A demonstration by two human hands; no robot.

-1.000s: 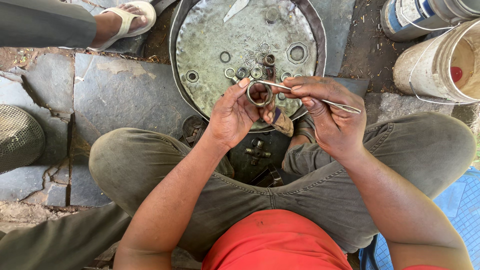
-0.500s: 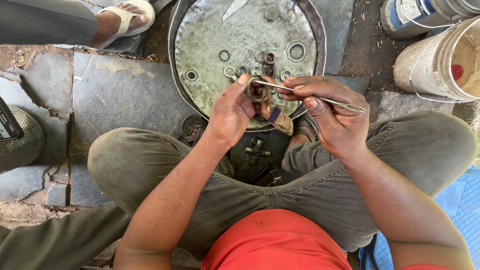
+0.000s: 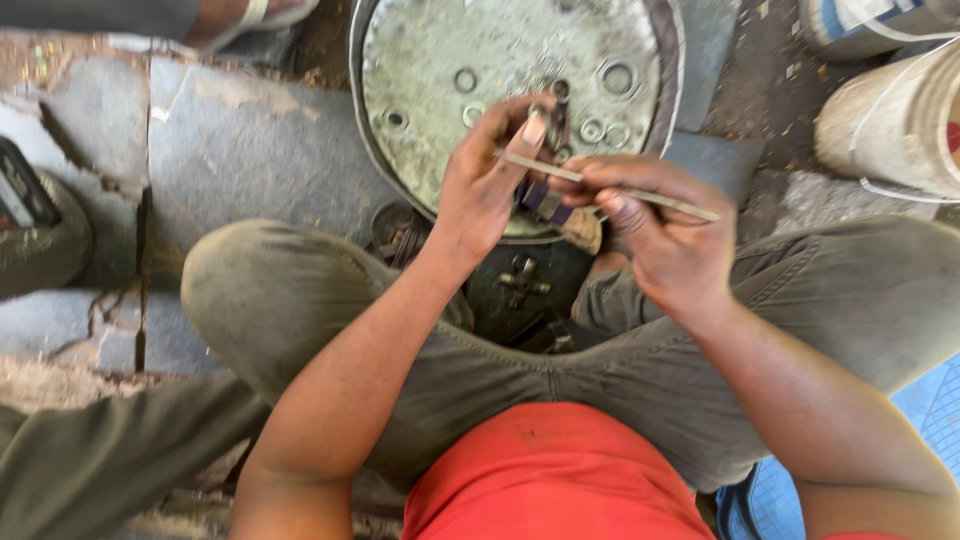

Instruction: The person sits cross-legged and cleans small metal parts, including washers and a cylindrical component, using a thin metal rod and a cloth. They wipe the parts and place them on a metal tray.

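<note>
Right hand (image 3: 665, 235) around thin metal rod (image 3: 640, 193).

There are two hands: the left hand (image 3: 490, 190) and the right hand (image 3: 665, 240). They hold one thin metal rod (image 3: 610, 187) and one small metal part (image 3: 548, 120). There is one big round pan (image 3: 430, 120) with about seven metal rings (image 3: 617, 78) in it, two buckets (image 3: 895, 120), and one foot in a sandal (image 3: 250, 15).
</note>
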